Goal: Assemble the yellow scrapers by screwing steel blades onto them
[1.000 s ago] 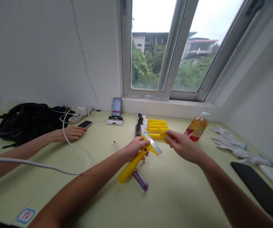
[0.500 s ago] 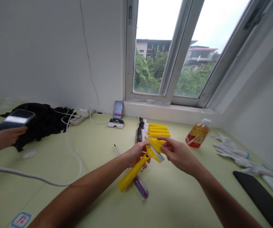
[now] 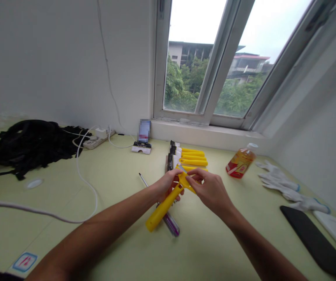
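Note:
My left hand [image 3: 168,185] grips a yellow scraper [image 3: 163,208] by its head, with the long handle slanting down towards me. A strip of grey metal blade [image 3: 181,168] shows at the head's upper edge; the rest of the blade is hidden by my fingers. My right hand [image 3: 210,187] pinches the other side of the head, fingers closed against it. Beneath the scraper lies a screwdriver [image 3: 172,225] with a clear purple handle, its dark tip pointing away to the left. Just beyond my hands, several more yellow scrapers [image 3: 194,160] with black-and-white packaging lie in a row.
A bottle of orange liquid [image 3: 241,160] stands to the right, near white gloves [image 3: 287,187] and a black flat slab [image 3: 308,238]. Leftward are black cloth [image 3: 36,144], a power strip [image 3: 99,140] and a white cable [image 3: 93,187]. A phone [image 3: 144,130] leans at the back.
My right hand has moved left and closed in on the scraper's head, now covering most of the blade. Another person's hand with a phone has withdrawn at the left edge.

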